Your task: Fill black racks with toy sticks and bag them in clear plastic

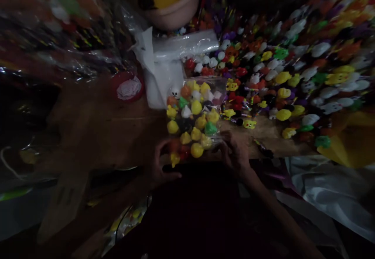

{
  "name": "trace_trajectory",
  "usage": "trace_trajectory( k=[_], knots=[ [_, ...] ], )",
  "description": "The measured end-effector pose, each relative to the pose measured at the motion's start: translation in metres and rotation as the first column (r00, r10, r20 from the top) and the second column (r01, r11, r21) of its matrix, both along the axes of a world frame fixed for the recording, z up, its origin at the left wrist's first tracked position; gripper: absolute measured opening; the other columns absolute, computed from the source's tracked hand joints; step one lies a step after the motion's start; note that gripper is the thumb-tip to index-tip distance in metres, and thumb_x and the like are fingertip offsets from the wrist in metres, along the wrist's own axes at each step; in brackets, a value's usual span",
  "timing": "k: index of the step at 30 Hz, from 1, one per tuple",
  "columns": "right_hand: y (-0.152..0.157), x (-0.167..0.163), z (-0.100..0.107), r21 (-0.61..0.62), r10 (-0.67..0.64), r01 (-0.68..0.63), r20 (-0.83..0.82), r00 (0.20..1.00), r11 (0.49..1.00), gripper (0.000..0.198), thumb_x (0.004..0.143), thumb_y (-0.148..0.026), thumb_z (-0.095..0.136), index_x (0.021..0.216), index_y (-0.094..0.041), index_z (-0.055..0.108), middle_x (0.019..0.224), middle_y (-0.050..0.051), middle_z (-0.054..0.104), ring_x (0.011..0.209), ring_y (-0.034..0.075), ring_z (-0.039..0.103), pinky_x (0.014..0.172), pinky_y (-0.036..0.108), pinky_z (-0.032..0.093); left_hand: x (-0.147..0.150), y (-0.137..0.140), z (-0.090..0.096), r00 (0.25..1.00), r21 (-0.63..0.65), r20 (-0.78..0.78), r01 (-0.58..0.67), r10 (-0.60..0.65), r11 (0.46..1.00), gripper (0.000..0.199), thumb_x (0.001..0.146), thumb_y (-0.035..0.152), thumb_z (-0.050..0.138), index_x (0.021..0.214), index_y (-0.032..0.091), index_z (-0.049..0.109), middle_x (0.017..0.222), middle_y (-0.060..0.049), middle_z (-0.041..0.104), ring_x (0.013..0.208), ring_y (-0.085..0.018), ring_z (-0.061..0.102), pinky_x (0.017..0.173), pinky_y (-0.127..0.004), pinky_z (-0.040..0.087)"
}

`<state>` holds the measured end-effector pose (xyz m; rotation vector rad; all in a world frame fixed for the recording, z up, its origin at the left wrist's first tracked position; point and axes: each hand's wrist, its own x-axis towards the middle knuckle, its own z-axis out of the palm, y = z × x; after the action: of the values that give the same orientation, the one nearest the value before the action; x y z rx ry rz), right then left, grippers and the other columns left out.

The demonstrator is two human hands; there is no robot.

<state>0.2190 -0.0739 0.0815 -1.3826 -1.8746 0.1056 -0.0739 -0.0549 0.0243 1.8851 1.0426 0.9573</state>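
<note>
A clear plastic bag [195, 134] filled with small figure heads in yellow, white, green, orange and black lies at the table's front edge. My left hand [159, 167] curves beside its lower left corner, thumb and fingers apart. Between them sit a yellow head [175, 159] and a blurred orange one. On the other side, my right hand [236, 155] has its fingers pressed together at the bag's lower right edge, pinching the plastic. The exact grip is dark and partly hidden.
A heap of colourful figure-topped sticks [281, 79] covers the table's right side. Behind the bag lie a stack of clear plastic bags [164, 79], a red bowl with paper slips [113, 89] and a pink basin [171, 16]. Wrapped bundles [58, 28] fill the back left.
</note>
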Motion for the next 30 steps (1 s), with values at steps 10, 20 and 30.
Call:
trace_trajectory(
  k=[10,20,30],
  knots=[
    [-0.052,0.019,-0.038,0.171,-0.366,0.325,0.345,0.864,0.93,0.008,0.098,-0.023,0.054,0.093,-0.02,0.06,0.075,0.002,0.066,0.064,0.014,0.062,0.057,0.026,0.039,0.04,0.018,0.008,0.975,0.225,-0.132,-0.146,0.179,0.963,0.017,0.093,0.032,0.066,0.087,0.019,0.056,0.07,0.003,0.066,0.06,-0.011,0.063,0.056,-0.018,0.048],
    [-0.069,0.033,-0.046,0.028,-0.371,0.376,0.246,0.896,0.926,0.022,0.097,-0.028,0.053,0.082,-0.018,0.064,0.07,0.006,0.065,0.057,0.015,0.058,0.051,0.026,0.033,0.018,0.004,0.013,0.963,0.38,-0.172,-0.128,0.206,0.916,0.015,0.097,0.022,0.05,0.084,0.018,0.057,0.076,-0.001,0.063,0.069,-0.013,0.062,0.066,-0.022,0.05],
    [-0.1,-0.05,-0.007,-0.529,0.253,-0.258,-0.083,0.964,0.808,0.026,0.099,-0.027,0.051,0.114,-0.022,0.071,0.097,0.008,0.075,0.086,0.019,0.072,0.076,0.03,0.058,0.028,-0.007,-0.017,0.951,0.176,-0.237,-0.158,0.198,0.972,0.04,0.094,0.028,0.057,0.131,0.015,0.054,0.112,-0.012,0.073,0.095,-0.022,0.072,0.079,-0.03,0.059]
  ],
)
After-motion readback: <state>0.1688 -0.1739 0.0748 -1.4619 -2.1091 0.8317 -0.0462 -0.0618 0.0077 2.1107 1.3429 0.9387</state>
